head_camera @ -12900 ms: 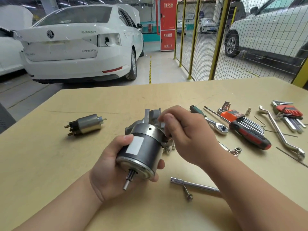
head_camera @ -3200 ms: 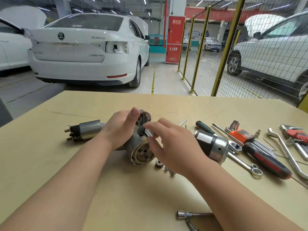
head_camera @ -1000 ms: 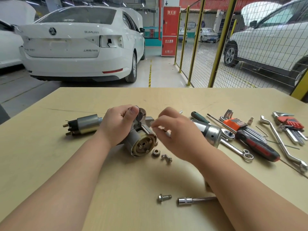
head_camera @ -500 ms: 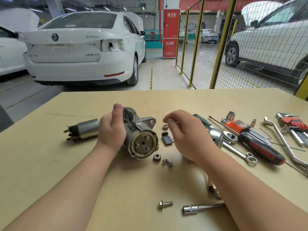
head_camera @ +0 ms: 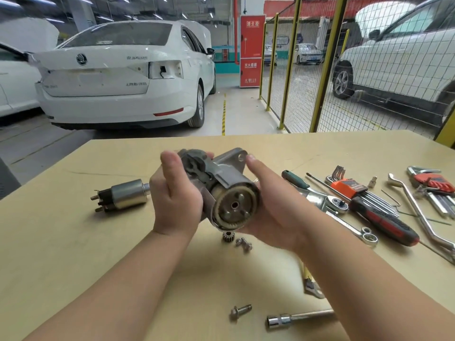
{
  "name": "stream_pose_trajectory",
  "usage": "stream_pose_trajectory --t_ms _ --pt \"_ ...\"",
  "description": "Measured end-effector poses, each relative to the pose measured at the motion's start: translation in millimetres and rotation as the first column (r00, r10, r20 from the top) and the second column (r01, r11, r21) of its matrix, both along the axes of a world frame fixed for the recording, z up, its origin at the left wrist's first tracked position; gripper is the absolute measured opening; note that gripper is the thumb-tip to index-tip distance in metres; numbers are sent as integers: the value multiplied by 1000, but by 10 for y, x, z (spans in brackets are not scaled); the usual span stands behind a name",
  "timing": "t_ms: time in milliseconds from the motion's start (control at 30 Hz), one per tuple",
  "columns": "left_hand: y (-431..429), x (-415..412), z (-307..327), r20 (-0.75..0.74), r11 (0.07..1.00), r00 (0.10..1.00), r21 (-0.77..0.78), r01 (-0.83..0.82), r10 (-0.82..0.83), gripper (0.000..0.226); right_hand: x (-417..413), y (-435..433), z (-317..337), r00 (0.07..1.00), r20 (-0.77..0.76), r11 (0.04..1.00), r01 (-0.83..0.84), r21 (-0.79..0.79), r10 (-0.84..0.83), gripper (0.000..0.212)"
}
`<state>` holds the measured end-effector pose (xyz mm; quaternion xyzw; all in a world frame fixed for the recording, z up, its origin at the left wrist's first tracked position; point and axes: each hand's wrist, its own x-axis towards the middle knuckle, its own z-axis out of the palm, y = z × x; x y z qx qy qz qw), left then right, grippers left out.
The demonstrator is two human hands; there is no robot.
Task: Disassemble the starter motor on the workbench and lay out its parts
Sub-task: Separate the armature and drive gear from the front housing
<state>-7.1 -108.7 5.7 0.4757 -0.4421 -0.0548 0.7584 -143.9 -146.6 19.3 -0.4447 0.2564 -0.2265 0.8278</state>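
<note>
Head view: both hands hold the starter housing [head_camera: 229, 183] up off the workbench [head_camera: 73, 254], near its middle, with the open round end turned toward the camera. The left hand [head_camera: 177, 205] grips it from the left, thumb raised and fingers wrapped over the far side. The right hand [head_camera: 273, 207] cups it from the right and beneath, fingers curved against the casing, index finger reaching up to the mounting ear.

Inside the open end sit a ring of inner teeth and a flat carrier plate with one central hole and three short pins (no gears are on the pins).

Two holders lie at the right. The orange holder [head_camera: 344, 187] carries a fan of hex keys, and so does the red holder [head_camera: 433, 182]; the keys are too crowded to count.

Loose on the bench are:
- one solenoid [head_camera: 123, 198], left of the hands
- one small pinion gear [head_camera: 228, 236], just below the housing
- one small bolt [head_camera: 243, 244], just beside the gear
- one flanged bolt [head_camera: 240, 311], nearer the camera
- one socket bar [head_camera: 293, 319], beside the flanged bolt
- one ratchet [head_camera: 338, 205]
- two screwdrivers, green-handled [head_camera: 295, 179] and red-and-black [head_camera: 384, 222]
</note>
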Motion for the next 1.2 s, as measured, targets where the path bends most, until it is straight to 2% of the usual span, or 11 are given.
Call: stream_pose_trajectory --t_ms 133,233,300,333,400,467,533,600,667,767,1200 --pt "-39 49 -59 250 996 968 -80 30 -9 77 -19 25 -61 992 59 986 -120 118 113 63" --pt "-77 63 -81 363 985 931 -139 99 -42 71 -46 -13 -45 996 78 998 -27 -62 32 46" --pt "-94 147 -106 384 983 918 -104 154 -103 60 -55 -47 -3 980 92 943 194 -270 -176 45" --pt "-96 184 -114 321 982 933 -44 186 -162 54 -76 -65 19 948 101 854 317 -412 -302 49" --pt "-82 165 -111 61 921 925 135 364 -375 61 -160 -91 69 837 114 540 442 -716 -535 63" --pt "-97 84 -134 -86 805 842 256 535 -532 90 -245 -106 104 768 133 231 346 -909 -626 82" --pt "-104 -22 -151 -133 737 797 316 598 -590 104 -269 -120 116 769 107 96 214 -972 -631 92" --pt "-98 -86 -153 -198 728 793 317 608 -576 103 -239 -134 99 759 61 127 188 -974 -649 94" --pt "-117 -109 -185 -262 769 817 280 574 -514 89 -193 -153 38 738 41 191 227 -955 -674 92" --pt "-161 -152 -245 -305 815 852 281 507 -425 70 -143 -153 -48 708 42 204 259 -944 -705 88" --pt "-194 -128 -379 -199 836 920 385 391 -338 77 -106 -172 -237 711 67 232 315 -920 -700 86"
